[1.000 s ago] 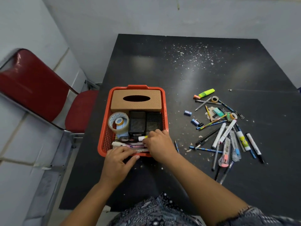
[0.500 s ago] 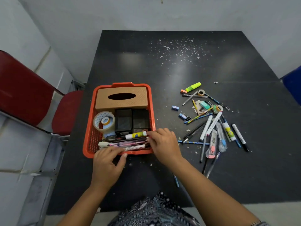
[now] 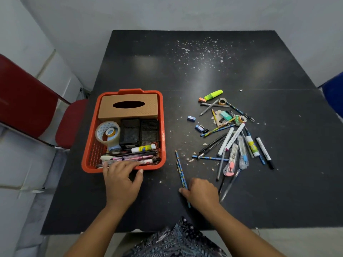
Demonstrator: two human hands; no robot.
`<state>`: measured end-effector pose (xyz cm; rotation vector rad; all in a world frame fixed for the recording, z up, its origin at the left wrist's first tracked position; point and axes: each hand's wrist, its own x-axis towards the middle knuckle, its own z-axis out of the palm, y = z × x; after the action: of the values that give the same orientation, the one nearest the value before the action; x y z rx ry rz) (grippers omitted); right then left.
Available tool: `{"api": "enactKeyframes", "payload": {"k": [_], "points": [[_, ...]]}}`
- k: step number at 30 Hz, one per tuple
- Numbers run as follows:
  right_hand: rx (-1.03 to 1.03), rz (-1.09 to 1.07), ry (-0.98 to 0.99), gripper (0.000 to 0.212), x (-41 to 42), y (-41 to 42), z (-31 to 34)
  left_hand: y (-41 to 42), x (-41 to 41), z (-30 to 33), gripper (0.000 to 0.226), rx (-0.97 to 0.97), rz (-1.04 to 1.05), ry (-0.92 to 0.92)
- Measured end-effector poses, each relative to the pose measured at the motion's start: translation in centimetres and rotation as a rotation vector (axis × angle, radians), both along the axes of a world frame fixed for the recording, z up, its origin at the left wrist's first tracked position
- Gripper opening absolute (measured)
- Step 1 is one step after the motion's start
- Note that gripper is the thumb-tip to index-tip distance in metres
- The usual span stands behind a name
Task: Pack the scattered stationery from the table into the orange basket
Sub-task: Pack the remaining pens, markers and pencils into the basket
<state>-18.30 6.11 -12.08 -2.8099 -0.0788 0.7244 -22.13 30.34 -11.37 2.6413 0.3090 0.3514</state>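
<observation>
Withdrawn from the basket (image 3: 161,127), right-hand fingers (image 3: 182,191) now touch blue pencils (image 3: 181,172).

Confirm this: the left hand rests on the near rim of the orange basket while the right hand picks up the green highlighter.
Not quite. In the head view the left hand rests on the orange basket rim, but the right hand is on the blue patterned pencils. The green highlighter lies untouched at the pile's far end.

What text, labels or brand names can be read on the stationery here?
None can be read with confidence.
White pen at the basket's near edge: dark lettering, blurred.
Basket glue stick: printed label, too small.
White marker in the pile: print, too small.
</observation>
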Motion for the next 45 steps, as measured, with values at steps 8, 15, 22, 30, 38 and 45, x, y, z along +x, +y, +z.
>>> {"api": "enactKeyframes", "payload": {"k": [8,15,22,30,38,45], "points": [[-0.015,-0.096,0.105,0.032,-0.3,1.6,0.6,0.6,-0.2,0.1,0.038,0.003,-0.045,0.051],[0.161,-0.239,0.019,0.031,-0.7,2.6,2.7,2.7,-1.4,0.8,0.039,-0.188,-0.081,-0.065],[0.359,-0.054,-0.476,0.011,1.8,6.3,5.2,6.1,-1.8,1.6,0.032,-0.216,-0.025,-0.155],[0.036,0.491,-0.641,0.008,6.8,14.4,4.4,7.5,0.2,2.4,0.027,-0.22,-0.038,-0.142],[0.057,0.494,-0.513,0.024,8.4,15.5,3.6,8.3,3.2,2.4,0.022,-0.182,-0.071,0.024],[0.303,0.09,-0.599,0.018,8.1,9.5,2.8,6.9,3.3,1.3,0.02,-0.216,-0.119,0.067]]}}
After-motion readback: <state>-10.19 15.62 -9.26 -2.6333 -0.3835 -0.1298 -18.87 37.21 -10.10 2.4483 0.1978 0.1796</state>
